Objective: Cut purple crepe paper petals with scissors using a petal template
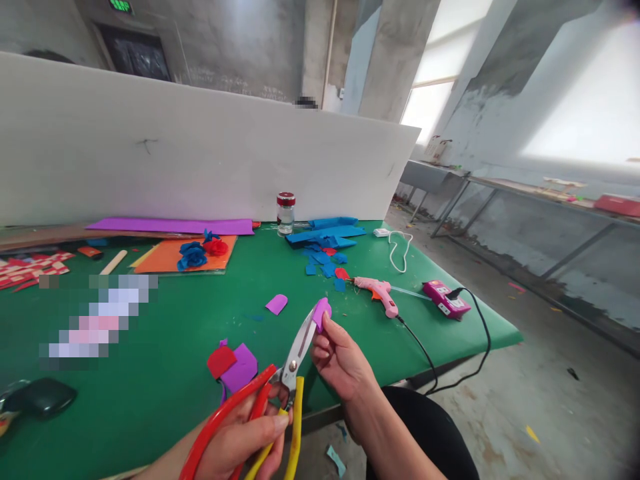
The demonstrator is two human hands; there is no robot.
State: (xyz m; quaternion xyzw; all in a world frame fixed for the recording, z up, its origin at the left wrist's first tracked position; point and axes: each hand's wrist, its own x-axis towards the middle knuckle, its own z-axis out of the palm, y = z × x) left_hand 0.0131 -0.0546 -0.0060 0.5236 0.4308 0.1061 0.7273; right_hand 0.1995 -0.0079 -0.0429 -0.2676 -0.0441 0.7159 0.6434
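My left hand (245,437) grips the red and yellow handles of a pair of scissors (295,357) over the near edge of the green table (165,353). The metal blades point up and right and close on a small purple foam piece (321,312). My right hand (340,360) pinches that piece from below with thumb and fingers. Just left of the scissors lie a red scrap (221,361) and a purple scrap (241,368). Another small purple cut piece (277,304) lies farther out on the table.
A pink glue gun (380,292) with a black cord lies to the right beside a pink box (445,300). Blue foam scraps (325,243), a small jar (285,213), orange and purple sheets (170,227) with foam flowers (200,252) sit farther back. A white board walls the rear.
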